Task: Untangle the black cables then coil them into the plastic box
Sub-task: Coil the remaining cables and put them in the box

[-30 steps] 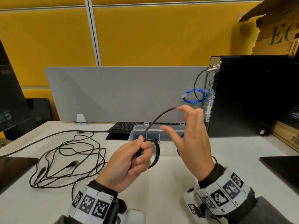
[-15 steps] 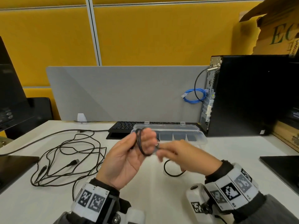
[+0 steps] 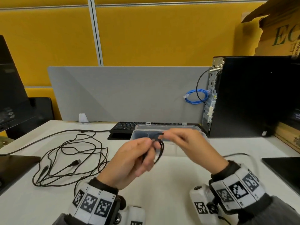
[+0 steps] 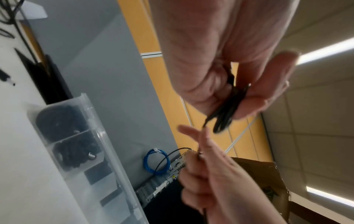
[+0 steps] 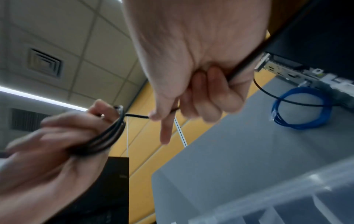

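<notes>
My left hand (image 3: 134, 158) grips a small coil of black cable (image 3: 159, 152) above the white desk; the left wrist view shows the coil (image 4: 228, 110) pinched between thumb and fingers. My right hand (image 3: 183, 140) pinches the same cable's free length (image 5: 138, 116) close to the coil, and the rest of the cable (image 3: 237, 154) trails off behind that wrist. The clear plastic box (image 3: 168, 127) sits open just behind both hands, with black coils (image 4: 63, 121) in its left compartments. A tangle of black cables (image 3: 71, 156) lies on the desk at the left.
A black keyboard (image 3: 125, 126) lies behind the box, in front of a grey divider panel (image 3: 123, 93). A black computer tower (image 3: 250, 96) with a blue cable loop (image 3: 195, 96) stands at the right. Dark flat panels (image 3: 284, 171) sit at both desk edges.
The right hand swung down from mid-air, wound the cable round the left hand's coil, and now holds it above and right of the coil. The left hand turned slightly while keeping the coil.
</notes>
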